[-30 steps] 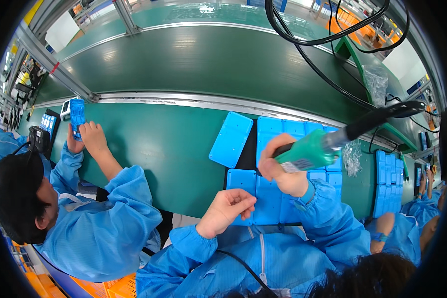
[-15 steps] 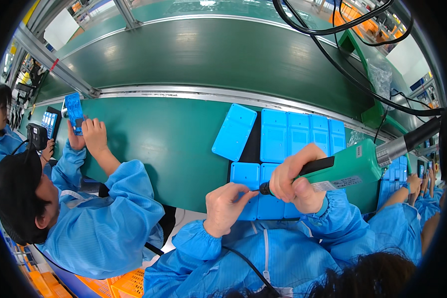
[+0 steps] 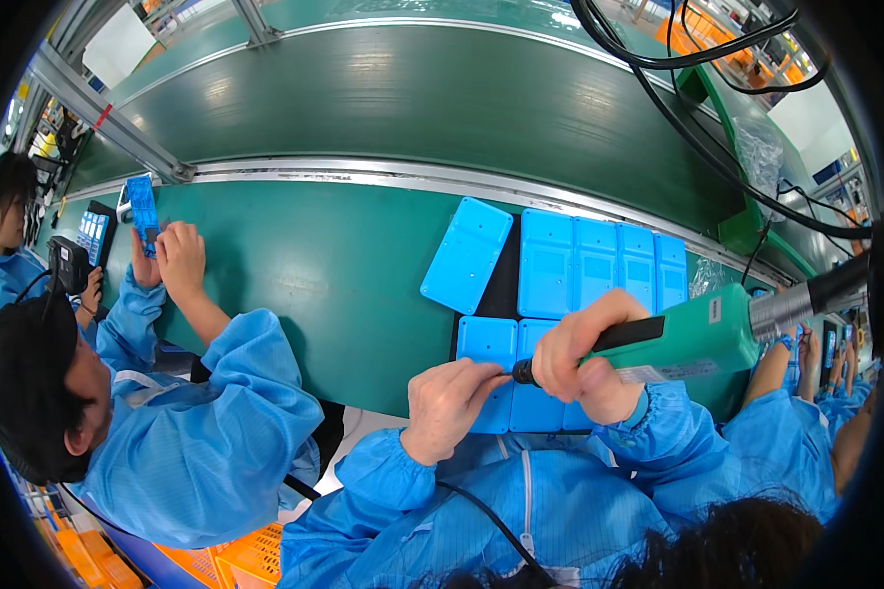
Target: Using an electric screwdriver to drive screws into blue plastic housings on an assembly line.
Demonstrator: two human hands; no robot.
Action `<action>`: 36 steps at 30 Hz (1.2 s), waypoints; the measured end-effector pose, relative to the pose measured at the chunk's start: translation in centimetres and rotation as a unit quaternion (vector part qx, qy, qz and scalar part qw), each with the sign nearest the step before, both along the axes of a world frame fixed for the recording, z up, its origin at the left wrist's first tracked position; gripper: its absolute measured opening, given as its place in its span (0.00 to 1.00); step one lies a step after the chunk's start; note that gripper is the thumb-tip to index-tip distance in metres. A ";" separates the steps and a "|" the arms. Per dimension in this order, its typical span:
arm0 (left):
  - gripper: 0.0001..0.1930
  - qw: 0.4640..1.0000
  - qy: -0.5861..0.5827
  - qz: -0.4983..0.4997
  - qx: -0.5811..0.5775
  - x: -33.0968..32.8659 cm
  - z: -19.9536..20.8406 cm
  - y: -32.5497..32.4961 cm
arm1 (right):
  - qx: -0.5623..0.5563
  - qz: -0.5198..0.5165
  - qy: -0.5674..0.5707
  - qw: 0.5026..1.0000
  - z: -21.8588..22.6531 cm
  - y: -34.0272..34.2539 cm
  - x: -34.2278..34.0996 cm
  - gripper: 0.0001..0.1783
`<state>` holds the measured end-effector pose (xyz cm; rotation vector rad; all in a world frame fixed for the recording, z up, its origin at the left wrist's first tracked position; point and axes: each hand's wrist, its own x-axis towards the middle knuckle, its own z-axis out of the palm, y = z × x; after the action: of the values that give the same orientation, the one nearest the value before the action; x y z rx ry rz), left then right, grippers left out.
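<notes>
My right hand [image 3: 584, 358] is wrapped round a green electric screwdriver [image 3: 707, 329] with a black lever and black nose, its nose pointing left. My left hand [image 3: 447, 407] is closed in a pinch at the tip of the thin bit; anything small between the fingertips is hidden. Below and behind both hands, blue plastic casings [image 3: 487, 340] lie in rows on a black tray [image 3: 502, 275]. One casing [image 3: 468, 255] lies askew at the tray's far left corner. My hands and the screwdriver hide part of the near row.
A green worktop [image 3: 354, 265] runs along a metal rail [image 3: 363, 177] with a dark green belt beyond. To the left, a co-worker [image 3: 187, 432] handles a blue casing [image 3: 142, 211]. Black cables [image 3: 717, 167] hang at upper right. More people sit at far right.
My left fingers have shifted slightly at the bit tip, while the screwdriver stays nearly in place. The whole view has tilted a little.
</notes>
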<state>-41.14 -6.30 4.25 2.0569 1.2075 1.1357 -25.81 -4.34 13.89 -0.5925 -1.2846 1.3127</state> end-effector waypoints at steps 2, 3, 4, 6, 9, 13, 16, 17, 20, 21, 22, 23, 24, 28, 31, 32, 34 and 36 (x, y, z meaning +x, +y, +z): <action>0.07 0.999 -0.039 -0.012 -0.012 -0.1 -0.2 0.0 | -0.014 0.002 0.022 1.000 0.2 0.2 0.0 0.17; 0.07 0.999 -0.039 -0.012 -0.012 -0.2 -0.1 0.1 | -0.020 0.005 0.037 0.999 0.2 0.3 0.0 0.17; 0.07 0.999 -0.040 -0.007 -0.026 -0.2 0.2 0.1 | -0.026 0.009 0.051 0.998 0.2 0.3 0.0 0.17; 0.07 0.998 -0.042 0.000 -0.040 -0.2 0.4 0.1 | -0.023 0.008 0.048 0.999 0.3 0.4 -0.1 0.17; 0.08 0.999 -0.031 0.005 -0.024 -0.1 0.4 0.4 | -0.018 0.006 0.043 0.999 0.3 0.4 -0.1 0.17; 0.08 1.000 -0.015 0.002 -0.017 -0.1 0.4 0.5 | -0.012 0.003 0.032 0.999 0.1 0.4 -0.4 0.17; 0.08 1.000 0.004 -0.001 -0.003 -0.1 0.5 0.5 | -0.012 0.005 0.026 1.000 -0.2 0.4 -0.4 0.17; 0.08 1.000 0.015 -0.001 0.004 -0.1 0.6 0.6 | -0.013 0.005 0.026 1.000 -0.2 0.4 -0.4 0.17; 0.08 1.000 -0.002 -0.009 0.016 -0.1 0.3 0.6 | 0.001 0.002 0.027 1.000 -0.3 0.4 -0.4 0.17; 0.08 1.000 -0.002 -0.008 0.016 -0.2 0.8 0.4 | 0.000 0.003 0.007 1.000 -0.2 0.4 -0.4 0.17; 0.05 0.993 -0.057 0.003 -0.104 -0.3 1.7 0.2 | -0.001 0.003 -0.013 1.000 -0.2 0.5 -0.3 0.16; 0.05 0.969 -0.110 0.014 -0.221 -0.4 2.3 0.0 | -0.001 0.002 -0.013 1.000 -0.3 0.7 -0.3 0.16; 0.05 0.969 -0.111 0.014 -0.221 -0.9 2.4 0.1 | 0.015 0.000 -0.003 1.000 -0.4 1.1 -0.3 0.16; 0.18 0.695 -0.459 -0.050 -0.551 -2.6 2.5 -0.3 | 0.034 -0.048 0.046 0.997 -0.2 2.5 -1.2 0.16; 0.19 0.627 -0.463 -0.164 -0.604 -2.0 1.9 -1.5 | 0.036 -0.045 0.035 0.998 -1.1 3.7 -1.7 0.13; 0.19 0.627 -0.465 -0.163 -0.603 -1.8 1.8 -1.4 | 0.051 -0.056 -0.022 0.997 -1.3 4.1 -1.9 0.14; 0.19 0.668 -0.440 -0.175 -0.574 -1.3 1.6 -1.3 | 0.054 -0.056 -0.047 0.996 -2.1 4.4 -2.2 0.14; 0.17 0.679 -0.433 -0.164 -0.570 -0.9 0.8 -1.1 | 0.082 -0.064 -0.099 0.990 -2.7 4.6 -2.4 0.14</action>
<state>-42.07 -7.39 5.09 0.5524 0.6450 0.6648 -28.20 0.25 11.22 -0.6906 -1.4756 1.0512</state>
